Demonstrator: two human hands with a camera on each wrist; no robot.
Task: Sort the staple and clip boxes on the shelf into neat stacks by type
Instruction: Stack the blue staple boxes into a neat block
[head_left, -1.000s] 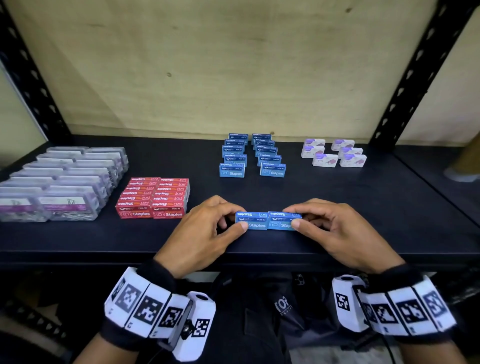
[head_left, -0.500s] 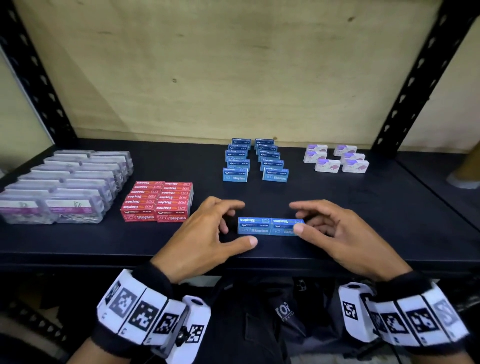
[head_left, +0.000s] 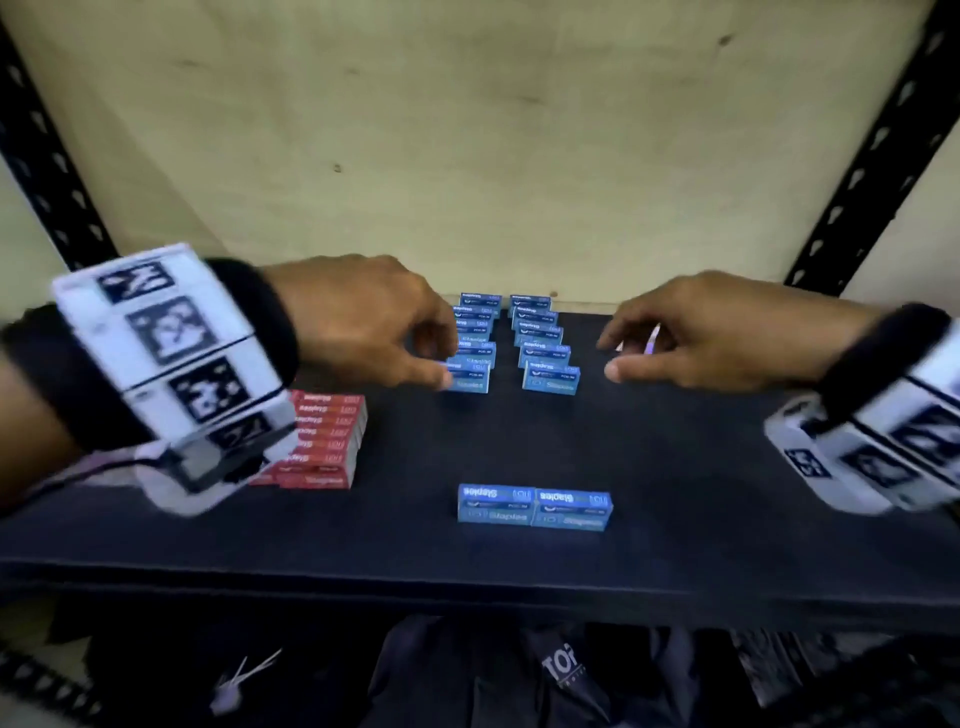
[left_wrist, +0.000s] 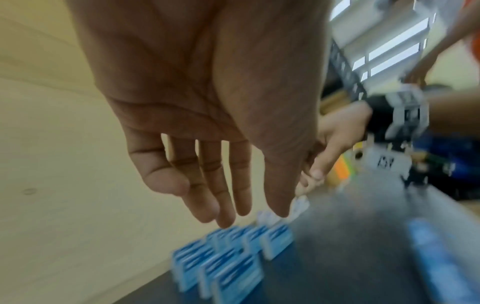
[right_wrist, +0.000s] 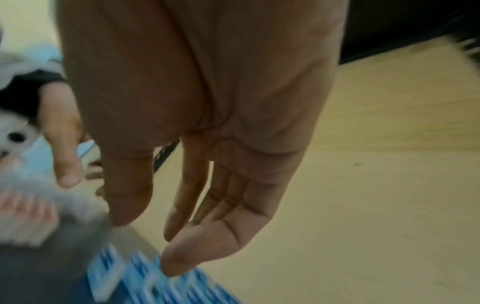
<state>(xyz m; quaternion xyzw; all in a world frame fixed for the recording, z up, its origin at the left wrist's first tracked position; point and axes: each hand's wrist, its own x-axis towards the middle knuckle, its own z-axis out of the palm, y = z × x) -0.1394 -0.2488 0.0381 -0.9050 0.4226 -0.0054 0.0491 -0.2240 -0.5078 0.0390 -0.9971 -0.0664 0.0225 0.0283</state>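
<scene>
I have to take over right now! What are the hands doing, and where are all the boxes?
Left hand: open, empty, thumb at the front box of the left blue row.
Right hand: open, empty, just right of the right blue row.
Done: two blue staple boxes sit side by side, touching, at the front of the shelf. The red staple boxes are stacked at the left.
Left: the blue boxes at the back stand apart in two rows, not yet stacked.

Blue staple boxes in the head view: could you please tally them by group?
Front pair of blue cardboard staple boxes: 2
Back left row of blue boxes: 5
Back right row of blue boxes: 5
Total: 12
</scene>
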